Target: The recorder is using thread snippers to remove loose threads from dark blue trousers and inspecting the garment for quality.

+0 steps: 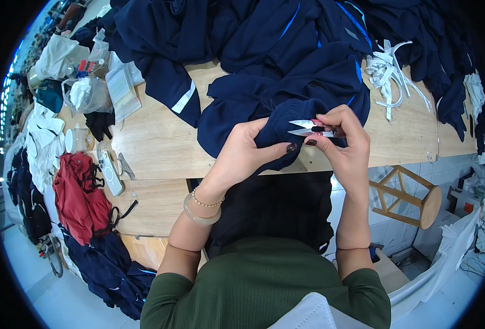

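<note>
My left hand (249,148) grips the gathered edge of a navy blue garment (286,123), thumb on top and the other fingers hidden under the cloth. In my right hand (345,134) is a pair of thread snips (318,129) with red and black on the grip. Their two pointed blades are spread apart and point left, just over the gathered cloth. Loose dark threads stand up from the garment near the blades. The rest of the garment spreads across the table and runs into a large navy heap.
More navy garments (242,33) with bright blue trim pile up at the back of the wooden table (154,142). White strips (387,77) lie at right. A phone (109,171), a red cloth bag (80,197) and plastic bags (86,93) are at left. A wooden stool (430,207) stands at lower right.
</note>
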